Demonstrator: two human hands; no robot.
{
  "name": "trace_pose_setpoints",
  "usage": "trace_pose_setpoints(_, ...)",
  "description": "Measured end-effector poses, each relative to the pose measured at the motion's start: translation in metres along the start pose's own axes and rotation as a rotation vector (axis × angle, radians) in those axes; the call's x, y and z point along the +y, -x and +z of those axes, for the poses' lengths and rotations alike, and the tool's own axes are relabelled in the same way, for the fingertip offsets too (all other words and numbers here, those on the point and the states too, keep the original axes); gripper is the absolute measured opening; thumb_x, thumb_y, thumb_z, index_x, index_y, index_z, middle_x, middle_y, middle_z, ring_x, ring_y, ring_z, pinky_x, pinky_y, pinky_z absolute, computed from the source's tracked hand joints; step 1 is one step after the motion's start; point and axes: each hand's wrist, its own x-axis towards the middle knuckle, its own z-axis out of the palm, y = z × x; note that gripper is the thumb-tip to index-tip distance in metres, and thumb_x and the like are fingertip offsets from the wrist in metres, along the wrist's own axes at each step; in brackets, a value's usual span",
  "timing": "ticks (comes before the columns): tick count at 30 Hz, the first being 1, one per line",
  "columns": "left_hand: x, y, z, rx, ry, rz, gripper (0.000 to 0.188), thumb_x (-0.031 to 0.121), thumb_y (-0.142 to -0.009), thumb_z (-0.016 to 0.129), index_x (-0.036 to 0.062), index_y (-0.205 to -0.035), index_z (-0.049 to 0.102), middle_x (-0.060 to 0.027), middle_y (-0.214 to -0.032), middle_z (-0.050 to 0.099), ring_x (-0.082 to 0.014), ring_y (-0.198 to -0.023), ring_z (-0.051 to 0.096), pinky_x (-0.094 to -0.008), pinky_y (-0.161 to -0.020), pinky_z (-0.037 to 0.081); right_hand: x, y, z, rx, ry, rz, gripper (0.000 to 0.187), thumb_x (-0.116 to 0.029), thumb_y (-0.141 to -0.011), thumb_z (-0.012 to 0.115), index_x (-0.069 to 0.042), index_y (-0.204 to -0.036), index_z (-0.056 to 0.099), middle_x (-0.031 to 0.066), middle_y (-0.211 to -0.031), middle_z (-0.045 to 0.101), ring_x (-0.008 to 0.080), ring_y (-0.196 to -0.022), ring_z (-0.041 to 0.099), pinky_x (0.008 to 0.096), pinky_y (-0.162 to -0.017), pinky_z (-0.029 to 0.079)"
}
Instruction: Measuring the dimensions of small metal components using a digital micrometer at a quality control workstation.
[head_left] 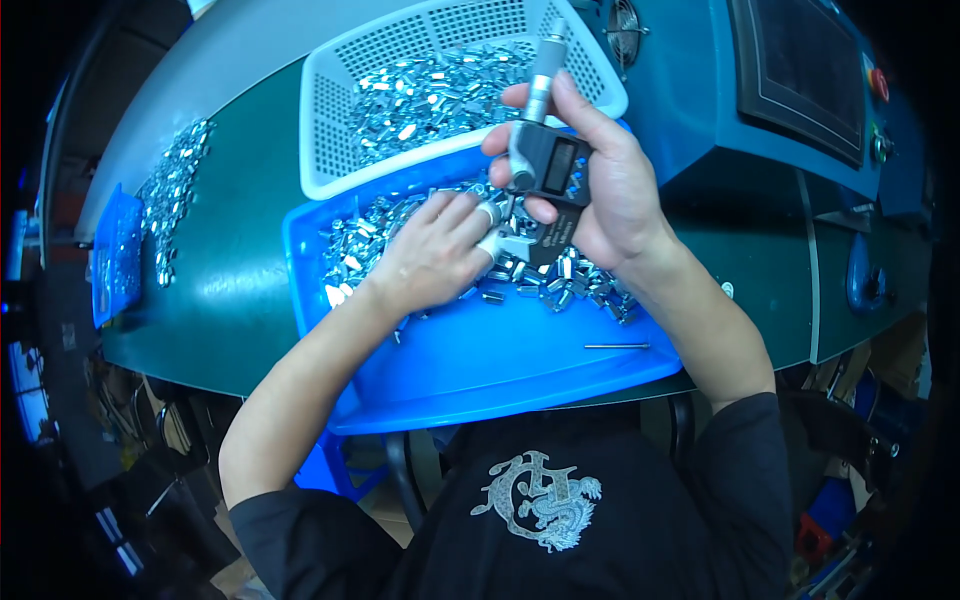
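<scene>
My right hand [622, 195] is wrapped round a digital micrometer [545, 155] with a small display and a silver thimble pointing up and away. The micrometer is held above the blue tray [450, 385], over a heap of small shiny metal parts [570, 285]. Close to the micrometer's lower end, my left hand [432, 250] has its fingers bent and drawn together, with pale covers on some fingertips. What those fingers pinch, if anything, is hidden. Toward the tray's near right side lies a thin metal pin [617, 346].
Beyond the tray stands a white perforated basket [330, 165] holding many similar parts. More parts [175, 200] are spread on the green table [240, 270] at left, beside a small blue bin [115, 255]. A blue machine with a dark screen [800, 75] rises at the right.
</scene>
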Motion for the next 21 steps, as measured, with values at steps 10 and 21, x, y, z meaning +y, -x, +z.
trace_pose_setpoints(10,0.091,0.067,-0.065,-0.047,0.304,-1.076,0.084,0.015,-0.072,0.075,-0.0048,-0.138,0.026,-0.0292,-0.138,0.030,-0.0415,-0.130,0.031,-0.0456,-0.107,0.027,0.002,-0.001,0.000,0.015,0.001,0.041,0.042,-0.039,-0.100,0.034,-0.003,-0.114,0.048,0.0147,-0.087,0.063,0.0164,-0.071,0.063,0.0198,-0.039,0.044)
trace_pose_setpoints(21,0.097,0.058,-0.042,0.089,0.653,-1.376,0.097,0.022,-0.074,0.075,-0.0052,-0.143,0.012,-0.0389,-0.144,0.008,-0.0469,-0.138,0.003,-0.0467,-0.112,0.012,0.004,0.002,0.003,-0.038,0.044,0.029,0.043,-0.040,-0.099,0.034,-0.002,-0.114,0.048,0.0161,-0.088,0.063,0.0172,-0.073,0.065,0.0191,-0.040,0.045)
